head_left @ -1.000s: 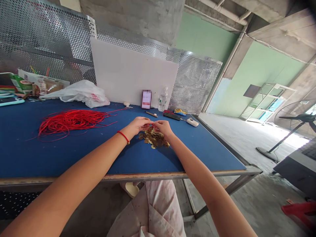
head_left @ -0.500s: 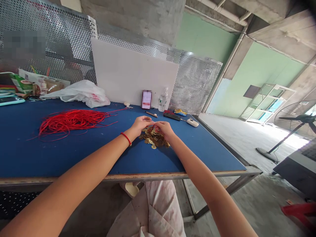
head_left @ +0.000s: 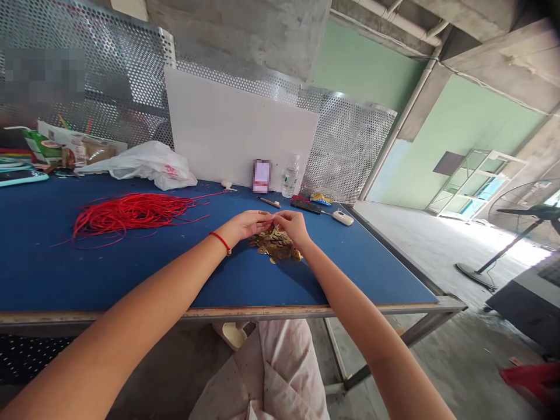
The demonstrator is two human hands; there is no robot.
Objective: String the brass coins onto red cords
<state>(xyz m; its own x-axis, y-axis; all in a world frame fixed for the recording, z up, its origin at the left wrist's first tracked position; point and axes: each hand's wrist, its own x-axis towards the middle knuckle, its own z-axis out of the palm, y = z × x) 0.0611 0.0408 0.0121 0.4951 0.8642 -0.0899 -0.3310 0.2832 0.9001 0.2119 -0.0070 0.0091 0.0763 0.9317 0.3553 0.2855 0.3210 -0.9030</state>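
Observation:
A heap of brass-coloured coins (head_left: 280, 248) lies on the blue tabletop (head_left: 166, 274). Just above its far edge my left hand (head_left: 249, 224) and my right hand (head_left: 292, 225) meet at the fingertips. Both are closed in a pinch, and a small bit of red shows between them, too small to make out fully. A red bracelet (head_left: 220, 240) circles my left wrist. Off to the left lies a loose bundle of red cords (head_left: 131, 214), touched by neither hand.
Behind the hands are an upright phone (head_left: 261, 176), a clear bottle (head_left: 290, 177), a pen (head_left: 269, 202), a black device (head_left: 306, 206) and a white case (head_left: 342, 217). A white plastic bag (head_left: 151, 165) sits back left. A white board (head_left: 240, 128) stands behind.
My left hand has shifted slightly left and down, with its fingers more level. My right hand stays nearly in place, the fingertips still together. The view has moved slightly.

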